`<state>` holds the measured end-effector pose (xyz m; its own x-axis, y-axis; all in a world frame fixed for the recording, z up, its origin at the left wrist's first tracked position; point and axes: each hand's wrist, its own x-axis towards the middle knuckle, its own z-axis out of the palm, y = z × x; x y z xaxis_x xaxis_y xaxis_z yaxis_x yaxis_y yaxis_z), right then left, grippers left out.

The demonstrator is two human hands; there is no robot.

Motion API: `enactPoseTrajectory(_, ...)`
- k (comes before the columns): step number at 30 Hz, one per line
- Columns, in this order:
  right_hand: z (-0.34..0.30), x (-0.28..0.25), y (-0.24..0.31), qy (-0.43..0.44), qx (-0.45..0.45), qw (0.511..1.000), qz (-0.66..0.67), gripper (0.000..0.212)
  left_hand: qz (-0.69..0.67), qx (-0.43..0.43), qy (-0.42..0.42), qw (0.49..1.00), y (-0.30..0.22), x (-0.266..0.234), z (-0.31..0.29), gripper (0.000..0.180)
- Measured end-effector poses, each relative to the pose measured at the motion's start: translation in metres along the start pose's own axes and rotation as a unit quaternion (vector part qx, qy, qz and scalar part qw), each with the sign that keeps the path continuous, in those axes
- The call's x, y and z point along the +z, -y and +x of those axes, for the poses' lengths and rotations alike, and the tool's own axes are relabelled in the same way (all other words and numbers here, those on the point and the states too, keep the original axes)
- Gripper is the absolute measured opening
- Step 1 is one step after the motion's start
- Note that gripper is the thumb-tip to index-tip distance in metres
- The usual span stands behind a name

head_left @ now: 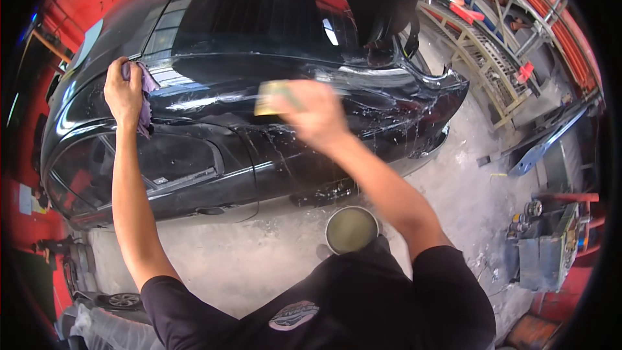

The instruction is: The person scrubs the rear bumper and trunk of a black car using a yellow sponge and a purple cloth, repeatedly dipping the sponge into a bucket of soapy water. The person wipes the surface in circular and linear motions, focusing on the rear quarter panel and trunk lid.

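A glossy black car stretches across the middle, its rear quarter streaked with wet, whitish marks. At the left, my left hand is closed on a purple cloth, pressing it against the bodywork above the side window. My right hand, smeared by motion, grips a flat yellowish pad over the wet panel behind that window. The blur hides the pad's exact kind. A round bucket of murky greenish liquid stands on the floor below my right forearm.
Metal racks with pipes and parts stand at the far right. A bluish curved panel leans near them. A grey metal box sits at the lower right. Plastic sheeting and a wheel lie at the lower left.
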<state>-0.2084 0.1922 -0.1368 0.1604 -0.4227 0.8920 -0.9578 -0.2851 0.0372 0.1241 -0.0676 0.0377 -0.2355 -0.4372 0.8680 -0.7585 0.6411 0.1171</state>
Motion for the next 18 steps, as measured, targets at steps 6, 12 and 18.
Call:
enactPoseTrajectory(6, -0.047, -0.071, -0.028, -0.1, 0.362, 0.921, 0.106, 0.029, 0.02, -0.015, -0.003, 1.0, -0.013, 0.005, -0.002, 0.034)
enactPoseTrajectory(12, 0.058, 0.03, 0.061, 0.018, 0.063, 0.997, 0.039, 0.05, 0.023, -0.004, 0.026, 0.999, -0.001, 0.006, 0.003, 0.032)
enactPoseTrajectory(18, -0.073, -0.091, -0.08, 0.051, 0.209, 0.975, -0.057, 0.042, 0.035, -0.008, -0.003, 0.999, -0.003, -0.001, -0.001, 0.032)
